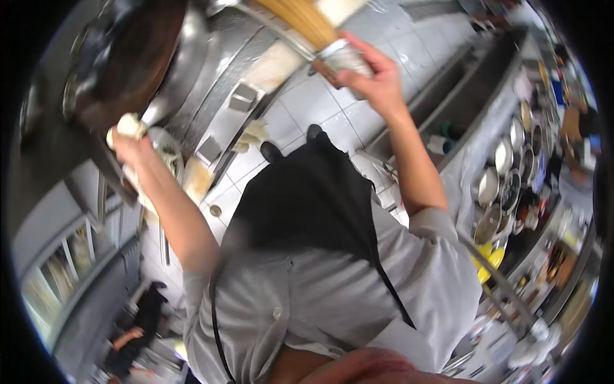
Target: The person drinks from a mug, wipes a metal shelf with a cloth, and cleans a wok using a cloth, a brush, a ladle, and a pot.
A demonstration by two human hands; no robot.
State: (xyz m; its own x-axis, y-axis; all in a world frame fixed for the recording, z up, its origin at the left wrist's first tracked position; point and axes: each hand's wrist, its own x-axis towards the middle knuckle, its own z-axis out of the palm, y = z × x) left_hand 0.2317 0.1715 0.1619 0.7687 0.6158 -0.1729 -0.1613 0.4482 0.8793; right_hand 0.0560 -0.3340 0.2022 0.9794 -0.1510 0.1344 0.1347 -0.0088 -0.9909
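Note:
My left hand (133, 148) is closed around a bunched whitish cloth (130, 126) at the near edge of a large dark wok (125, 57). The cloth hides whatever part of the wok lies under it. On the other side, my right hand (378, 78) grips the wrapped grey handle of a bamboo brush (300, 20). Its yellow bristles point up and left, running out of the top of the view. The brush is over the edge of the steel stove counter (246, 48), apart from the wok.
A metal container (171, 150) stands beside my left forearm. Small metal boxes (243, 97) line the counter's front. To the right are a long steel trough (473, 89) and many pans (505, 157). A person in black (144, 326) is at lower left; others work at far right.

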